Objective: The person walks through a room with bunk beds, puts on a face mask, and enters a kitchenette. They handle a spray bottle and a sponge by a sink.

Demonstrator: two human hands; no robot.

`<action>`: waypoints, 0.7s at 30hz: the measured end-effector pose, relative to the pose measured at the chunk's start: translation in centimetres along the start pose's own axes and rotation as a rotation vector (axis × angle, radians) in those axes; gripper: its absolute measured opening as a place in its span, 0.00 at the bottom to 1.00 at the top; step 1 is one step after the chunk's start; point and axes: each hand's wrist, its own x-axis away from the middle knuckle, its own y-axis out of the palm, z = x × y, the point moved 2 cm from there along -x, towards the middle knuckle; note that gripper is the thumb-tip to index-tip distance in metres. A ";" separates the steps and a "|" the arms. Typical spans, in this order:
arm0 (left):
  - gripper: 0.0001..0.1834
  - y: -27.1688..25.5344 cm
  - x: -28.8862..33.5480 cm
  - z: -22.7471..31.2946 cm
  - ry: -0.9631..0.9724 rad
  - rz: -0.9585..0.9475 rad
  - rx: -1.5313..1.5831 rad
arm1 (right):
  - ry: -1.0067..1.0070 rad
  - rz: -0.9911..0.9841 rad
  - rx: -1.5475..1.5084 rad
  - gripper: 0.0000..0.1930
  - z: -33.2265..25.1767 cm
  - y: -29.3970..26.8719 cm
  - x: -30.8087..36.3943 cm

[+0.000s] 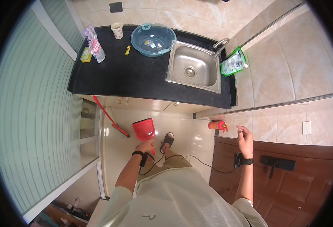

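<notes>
My left hand (147,145) is closed round the handle of a red dustpan (144,130), held low in front of my legs. Part of the red handle shows below the fingers. A red broom (108,117) slants beside the cabinet, to the left of the dustpan, its dark bristles toward the floor. Out to the right, my right hand (245,138) is raised with loosely bent fingers, and nothing shows in it. Nearest to that hand is a small red fire extinguisher (216,125) by the tiled wall.
Ahead runs a black counter (117,77) with a steel sink (195,64), a blue basin (153,39), a paper cup (117,30), a yellow lighter (127,50) and several packages. A brown door (280,166) stands at right, a ribbed glass partition (41,106) at left. A black cable (208,165) hangs near my legs.
</notes>
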 end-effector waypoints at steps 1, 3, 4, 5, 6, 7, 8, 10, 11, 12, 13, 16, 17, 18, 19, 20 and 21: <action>0.25 -0.1 -0.4 0.2 0.078 -0.018 -0.148 | -0.002 0.003 -0.001 0.11 0.1 -0.1 -0.1; 0.25 -0.4 -0.3 0.0 0.013 -0.044 -0.093 | -0.011 0.008 0.017 0.11 0.3 -0.2 -0.1; 0.25 -0.8 -0.1 0.6 -0.046 -0.082 -0.036 | -0.010 0.016 0.017 0.11 0.5 -0.4 0.1; 0.25 -1.7 -0.2 1.9 -0.034 -0.090 -0.042 | 0.008 0.035 0.016 0.11 0.8 -0.7 0.4; 0.25 -2.4 0.0 3.2 -0.095 -0.209 -0.015 | 0.029 0.055 0.016 0.11 1.1 -1.2 0.9; 0.25 -2.6 0.3 3.4 -0.166 -0.315 0.013 | 0.027 0.058 0.015 0.11 1.2 -1.4 1.2; 0.25 -2.9 0.3 3.7 -0.162 -0.316 0.010 | 0.017 0.075 0.041 0.11 1.4 -1.6 1.4; 0.24 -4.0 0.4 3.5 -0.224 -0.367 0.011 | 0.006 0.100 0.068 0.11 2.1 -2.0 1.9; 0.24 -4.1 0.5 2.0 -0.229 -0.356 0.011 | -0.008 0.098 0.055 0.11 2.3 -1.8 2.0; 0.26 -4.4 0.4 0.7 -0.215 -0.284 0.024 | -0.022 0.097 0.044 0.11 2.5 -1.7 2.1; 0.27 -4.7 0.2 0.4 -0.194 -0.224 0.035 | -0.021 0.101 0.044 0.11 2.5 -1.7 2.4; 0.31 -6.1 -0.8 -0.4 -0.100 -0.206 -0.042 | 0.019 0.098 0.011 0.11 2.2 -1.6 3.2; 0.31 -6.5 -0.8 -0.9 -0.099 -0.204 -0.045 | 0.017 0.102 0.011 0.11 2.1 -1.5 3.3; 0.30 -7.1 -0.8 -1.3 -0.078 -0.174 -0.024 | 0.014 0.104 0.010 0.11 2.0 -1.4 3.5; 0.30 -7.4 -0.9 -1.7 -0.057 -0.141 -0.001 | 0.010 0.102 0.006 0.11 1.9 -1.2 3.6; 0.30 -7.9 -1.3 -0.5 -0.044 -0.151 -0.004 | 0.026 0.113 -0.002 0.11 2.2 -1.5 4.0; 0.31 -8.4 -1.6 0.5 -0.074 -0.186 -0.048 | 0.043 0.123 -0.011 0.11 2.5 -1.8 4.4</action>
